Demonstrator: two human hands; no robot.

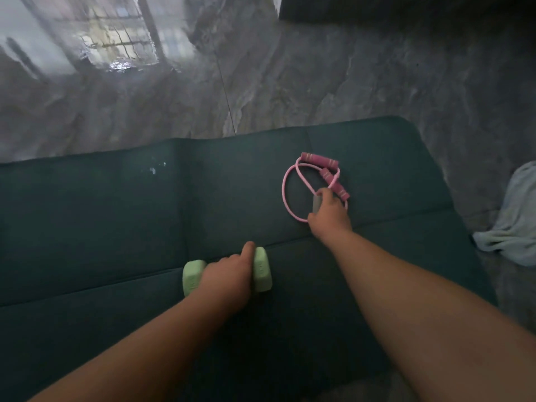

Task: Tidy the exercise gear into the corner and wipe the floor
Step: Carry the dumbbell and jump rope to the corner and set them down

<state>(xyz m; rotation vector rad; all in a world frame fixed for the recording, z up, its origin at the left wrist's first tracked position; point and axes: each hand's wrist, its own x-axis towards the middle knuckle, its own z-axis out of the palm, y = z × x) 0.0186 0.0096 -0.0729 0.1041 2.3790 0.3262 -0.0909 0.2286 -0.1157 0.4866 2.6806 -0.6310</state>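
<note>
Fig. — Both hands on gear, head view. L fingers (pixel 232 261) curl over the bar of a pale-green, block-ended dumbbell (pixel 262 269), thumb laid against the right-hand block; the bar itself is hidden under the left hand (pixel 227 278), so the grip looks closed round it, w/ the two end blocks showing either side of the knuckles. The dumbbell's long axis runs roughly left–right across the view, square to the L forearm. R fingertips (pixel 324 194) pinch the pink rubber resistance band with darker foam handles (pixel 314 184) where its loops cross, at a grey sleeve (whether the thumb is under the tubing cannot be told); the right hand (pixel 329 211) covers the near part of the loop. Band lies ahead and right of the dumbbell, well apart from it, handles fanned away from the wrist toward the far edge.

Both items rest on a dark-green folding exercise mat (pixel 101 221), near its right end. Beyond the mat: glossy grey marbled floor (pixel 319 82). A crumpled pale-blue cloth (pixel 513 216) lies on the floor just off the mat's right edge, nearer the R hand.

Judgement: pick-up stage, each hand has its own item, so next is a lift; no corner is identifiable in view, wiping not yet begun.
</note>
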